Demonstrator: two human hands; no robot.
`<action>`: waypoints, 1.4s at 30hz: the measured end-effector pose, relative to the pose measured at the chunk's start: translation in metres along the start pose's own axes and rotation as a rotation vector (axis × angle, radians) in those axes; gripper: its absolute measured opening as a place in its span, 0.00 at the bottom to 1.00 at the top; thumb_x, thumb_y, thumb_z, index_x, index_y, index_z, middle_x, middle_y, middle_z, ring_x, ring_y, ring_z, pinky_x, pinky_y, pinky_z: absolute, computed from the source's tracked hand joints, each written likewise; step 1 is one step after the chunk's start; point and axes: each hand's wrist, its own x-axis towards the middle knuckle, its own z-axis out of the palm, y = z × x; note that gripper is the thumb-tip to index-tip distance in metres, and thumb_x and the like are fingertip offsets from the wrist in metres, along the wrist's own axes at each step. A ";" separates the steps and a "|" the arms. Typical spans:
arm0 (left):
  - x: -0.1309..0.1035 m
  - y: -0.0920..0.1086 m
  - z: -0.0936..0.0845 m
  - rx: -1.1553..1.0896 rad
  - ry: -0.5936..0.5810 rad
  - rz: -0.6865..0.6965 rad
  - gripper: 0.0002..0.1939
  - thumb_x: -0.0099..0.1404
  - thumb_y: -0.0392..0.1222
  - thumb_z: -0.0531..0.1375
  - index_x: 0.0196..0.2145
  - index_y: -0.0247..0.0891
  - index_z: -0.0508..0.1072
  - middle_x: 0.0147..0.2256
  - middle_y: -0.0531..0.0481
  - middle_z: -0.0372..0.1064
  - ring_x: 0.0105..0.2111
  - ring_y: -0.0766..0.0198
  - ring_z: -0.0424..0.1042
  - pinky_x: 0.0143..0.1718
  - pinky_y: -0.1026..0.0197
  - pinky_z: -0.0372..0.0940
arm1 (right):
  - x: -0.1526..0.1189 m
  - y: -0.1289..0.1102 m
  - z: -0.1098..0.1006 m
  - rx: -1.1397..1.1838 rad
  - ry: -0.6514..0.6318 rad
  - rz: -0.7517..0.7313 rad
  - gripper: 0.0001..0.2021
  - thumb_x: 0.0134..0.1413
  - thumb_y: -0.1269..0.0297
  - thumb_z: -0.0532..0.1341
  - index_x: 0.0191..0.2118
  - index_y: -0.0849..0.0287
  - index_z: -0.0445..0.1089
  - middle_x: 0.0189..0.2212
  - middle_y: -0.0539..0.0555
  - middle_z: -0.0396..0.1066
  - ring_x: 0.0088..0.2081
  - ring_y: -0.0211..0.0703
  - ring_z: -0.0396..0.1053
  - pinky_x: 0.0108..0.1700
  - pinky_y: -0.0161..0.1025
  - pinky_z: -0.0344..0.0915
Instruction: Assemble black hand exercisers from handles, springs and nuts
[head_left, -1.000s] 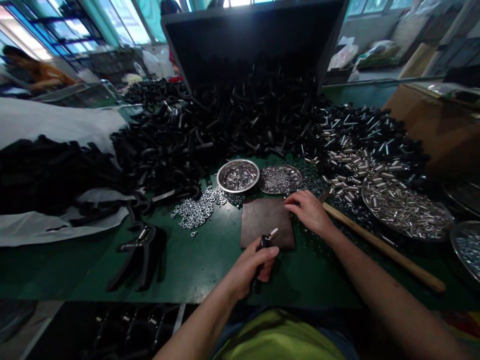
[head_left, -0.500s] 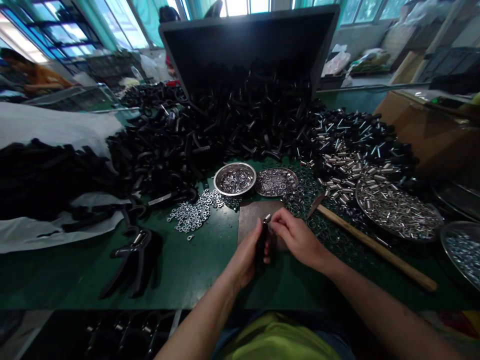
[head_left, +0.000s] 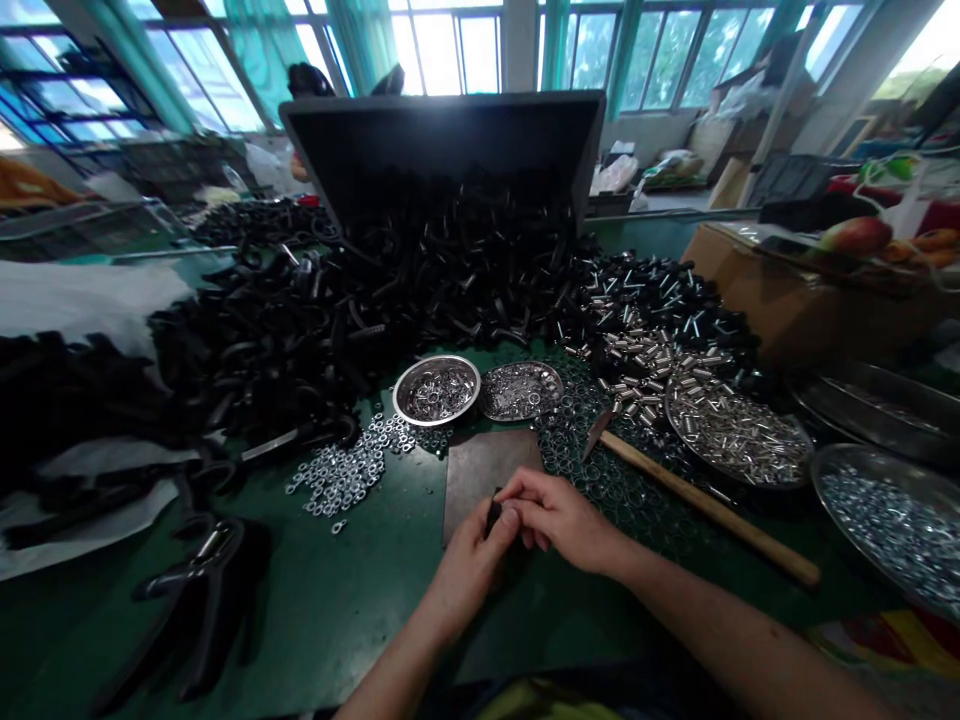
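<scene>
My left hand point(head_left: 469, 555) is closed around a small black plastic part point(head_left: 493, 514), of which only the upper end shows between the fingers. The fingers of my right hand point(head_left: 559, 515) are closed against the same end, touching the left thumb; whatever small piece they may pinch is hidden. Both hands are above the near edge of a flat metal plate point(head_left: 487, 465). Beyond the plate are a steel bowl point(head_left: 400, 408) of small metal pieces and a shallow dish point(head_left: 556, 405) of similar ones. Loose metal rings point(head_left: 349, 478) lie to the left.
A wooden-handled hammer point(head_left: 705, 508) lies at right, near a dish of springs point(head_left: 739, 430) and a bowl of small metal parts point(head_left: 885, 520). Black clamp parts point(head_left: 450, 270) are heaped before a tipped bin point(head_left: 442, 140). A black spring clamp point(head_left: 199, 590) rests at left; a cardboard box point(head_left: 739, 285) stands right.
The view has tilted up and shifted right. My hands have drawn closer together, and the spring that showed at the top of the black part is now covered by fingers.
</scene>
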 end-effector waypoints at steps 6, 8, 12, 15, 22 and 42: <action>-0.002 0.002 0.000 -0.241 0.009 -0.211 0.28 0.55 0.65 0.58 0.35 0.33 0.67 0.23 0.58 0.51 0.18 0.77 0.46 0.16 0.72 0.37 | 0.047 -0.004 -0.117 -0.971 0.430 0.025 0.10 0.60 0.62 0.53 0.38 0.56 0.72 0.30 0.52 0.72 0.32 0.37 0.67 0.35 0.33 0.61; -0.002 0.004 -0.002 -0.296 0.063 -0.191 0.27 0.55 0.64 0.58 0.34 0.33 0.68 0.23 0.57 0.52 0.18 0.77 0.47 0.16 0.73 0.39 | 0.060 -0.008 -0.172 -1.100 0.611 0.082 0.11 0.60 0.67 0.52 0.39 0.60 0.71 0.38 0.60 0.71 0.41 0.45 0.66 0.39 0.39 0.59; 0.005 0.005 -0.009 -0.408 0.115 -0.155 0.28 0.55 0.64 0.58 0.34 0.33 0.69 0.22 0.56 0.55 0.18 0.76 0.49 0.16 0.73 0.42 | 0.071 -0.010 -0.252 -1.327 0.833 0.177 0.14 0.57 0.75 0.49 0.42 0.65 0.70 0.46 0.69 0.65 0.49 0.55 0.57 0.44 0.47 0.55; 0.013 0.004 -0.013 -0.490 0.150 -0.163 0.30 0.55 0.67 0.55 0.34 0.32 0.69 0.21 0.55 0.56 0.17 0.76 0.50 0.15 0.73 0.44 | 0.074 -0.007 -0.275 -1.442 0.837 0.207 0.14 0.56 0.76 0.48 0.39 0.63 0.70 0.42 0.66 0.68 0.47 0.53 0.58 0.46 0.49 0.52; 0.021 0.016 -0.020 -0.878 0.077 -0.180 0.18 0.65 0.49 0.51 0.23 0.33 0.63 0.17 0.56 0.52 0.16 0.75 0.51 0.15 0.72 0.47 | 0.070 -0.017 -0.244 -1.480 0.814 0.098 0.16 0.57 0.73 0.49 0.48 0.67 0.66 0.44 0.68 0.68 0.47 0.53 0.61 0.45 0.48 0.54; 0.010 0.012 0.006 -0.713 0.327 0.219 0.12 0.53 0.46 0.60 0.25 0.36 0.63 0.16 0.58 0.57 0.16 0.73 0.56 0.20 0.69 0.52 | 0.011 -0.012 0.018 -0.803 0.379 -0.086 0.20 0.61 0.50 0.49 0.30 0.57 0.70 0.21 0.55 0.71 0.26 0.46 0.70 0.30 0.39 0.59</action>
